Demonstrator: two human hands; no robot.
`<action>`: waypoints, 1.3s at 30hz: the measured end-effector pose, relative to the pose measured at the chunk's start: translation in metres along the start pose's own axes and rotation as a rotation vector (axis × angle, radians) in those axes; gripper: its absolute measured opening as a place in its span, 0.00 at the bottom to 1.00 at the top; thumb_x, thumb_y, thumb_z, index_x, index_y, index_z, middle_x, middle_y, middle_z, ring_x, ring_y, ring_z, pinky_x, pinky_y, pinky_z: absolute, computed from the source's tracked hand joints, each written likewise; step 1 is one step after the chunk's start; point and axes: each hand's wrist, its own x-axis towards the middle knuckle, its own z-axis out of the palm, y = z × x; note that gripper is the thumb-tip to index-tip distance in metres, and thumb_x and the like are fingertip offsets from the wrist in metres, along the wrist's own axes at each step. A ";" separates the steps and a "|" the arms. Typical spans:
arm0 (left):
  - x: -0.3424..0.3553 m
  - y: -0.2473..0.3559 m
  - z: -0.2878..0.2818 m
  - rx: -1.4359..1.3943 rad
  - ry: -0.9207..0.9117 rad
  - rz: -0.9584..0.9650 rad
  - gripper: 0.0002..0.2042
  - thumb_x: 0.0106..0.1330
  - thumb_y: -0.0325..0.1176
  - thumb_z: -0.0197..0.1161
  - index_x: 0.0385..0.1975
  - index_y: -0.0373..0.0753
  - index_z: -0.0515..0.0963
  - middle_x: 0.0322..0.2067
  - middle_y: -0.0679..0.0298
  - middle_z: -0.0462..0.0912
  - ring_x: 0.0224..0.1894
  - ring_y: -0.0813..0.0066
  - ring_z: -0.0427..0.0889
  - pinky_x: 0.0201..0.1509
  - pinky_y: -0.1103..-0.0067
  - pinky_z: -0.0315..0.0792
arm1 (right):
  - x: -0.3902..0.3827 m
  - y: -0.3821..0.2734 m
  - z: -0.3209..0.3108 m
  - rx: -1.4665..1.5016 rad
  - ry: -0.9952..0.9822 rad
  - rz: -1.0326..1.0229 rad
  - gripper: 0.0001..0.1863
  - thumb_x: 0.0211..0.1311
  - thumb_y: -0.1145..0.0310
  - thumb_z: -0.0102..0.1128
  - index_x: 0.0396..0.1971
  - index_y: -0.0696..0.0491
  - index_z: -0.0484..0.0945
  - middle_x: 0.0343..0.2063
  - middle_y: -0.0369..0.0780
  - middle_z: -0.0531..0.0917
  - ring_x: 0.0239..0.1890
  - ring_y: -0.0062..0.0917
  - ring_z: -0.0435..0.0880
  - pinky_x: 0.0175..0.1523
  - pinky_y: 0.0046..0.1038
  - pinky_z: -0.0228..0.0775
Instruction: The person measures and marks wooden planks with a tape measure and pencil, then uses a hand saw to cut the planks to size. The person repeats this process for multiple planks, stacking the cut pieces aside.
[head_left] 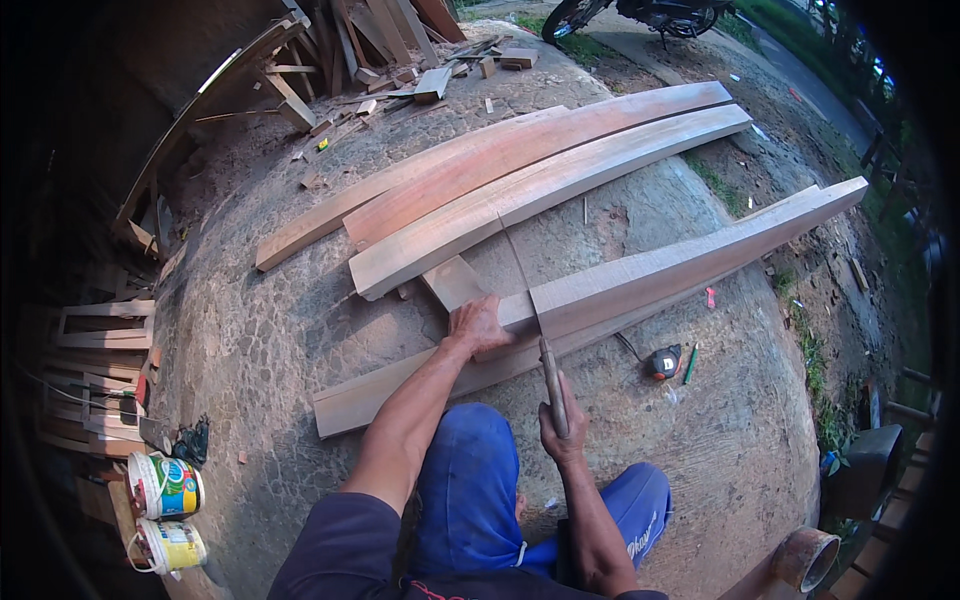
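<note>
**Sawing a plank on the paved yard**

On the stone-paved ground (300,330), three long planks (520,170) lie side by side beyond the work. Nearer, a long board (680,265) rests across a lower plank (380,395). The left hand (478,325) presses flat on the board, fingers spread, gripping nothing. The right hand (560,430) is clenched around the handle of a handsaw (530,300), whose blade crosses the board just beside the left hand. A tape measure (664,362) and green pencil (690,364) lie near the board.
</note>
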 end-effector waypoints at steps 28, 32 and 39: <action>-0.022 0.015 0.016 0.107 0.144 -0.021 0.37 0.45 0.53 0.80 0.54 0.39 0.75 0.49 0.50 0.85 0.55 0.47 0.84 0.57 0.58 0.77 | -0.043 0.027 -0.005 0.117 -0.087 0.125 0.38 0.58 0.72 0.69 0.71 0.49 0.70 0.64 0.49 0.79 0.60 0.43 0.84 0.60 0.34 0.80; -0.008 0.012 0.003 0.108 0.037 -0.019 0.41 0.42 0.56 0.79 0.57 0.41 0.76 0.50 0.50 0.87 0.56 0.49 0.84 0.59 0.59 0.77 | -0.040 0.008 -0.016 0.119 -0.078 0.054 0.38 0.61 0.70 0.67 0.73 0.47 0.67 0.61 0.48 0.82 0.52 0.44 0.87 0.54 0.37 0.81; 0.013 -0.009 -0.008 0.025 -0.077 -0.030 0.42 0.39 0.59 0.80 0.54 0.39 0.79 0.50 0.49 0.87 0.56 0.52 0.85 0.60 0.62 0.77 | -0.168 -0.102 -0.154 0.017 -0.143 0.267 0.35 0.55 0.79 0.66 0.66 0.61 0.73 0.49 0.51 0.89 0.46 0.35 0.92 0.54 0.33 0.81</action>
